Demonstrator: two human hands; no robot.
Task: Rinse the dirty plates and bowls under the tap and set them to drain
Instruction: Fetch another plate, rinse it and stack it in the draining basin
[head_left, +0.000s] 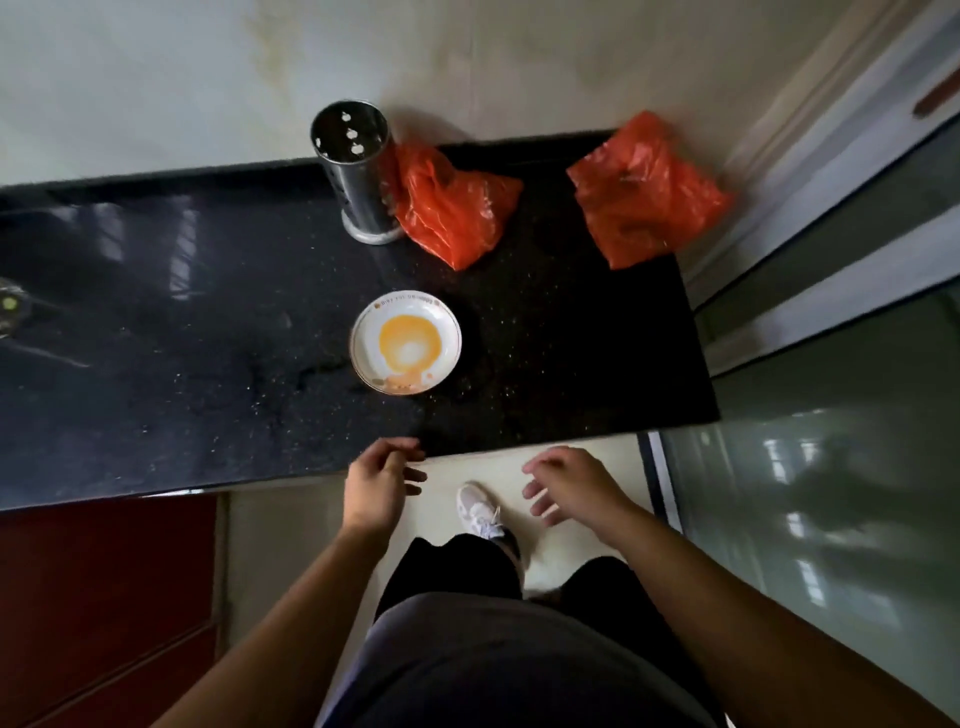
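A small white plate (405, 342) with an orange sauce stain in its middle and a smear at its near rim lies flat on the black stone counter (208, 322). My left hand (382, 480) hovers at the counter's front edge just below the plate, fingers loosely curled and holding nothing. My right hand (569, 483) hangs over the floor in front of the counter, to the right of the plate, fingers spread and empty. No tap or sink is clearly in view.
A perforated steel utensil holder (356, 171) stands at the back of the counter. Two orange plastic bags (454, 208) (647, 189) lie beside it and at the back right corner. A glass door (831, 415) borders the counter's right end. A red cabinet (104, 597) is below left.
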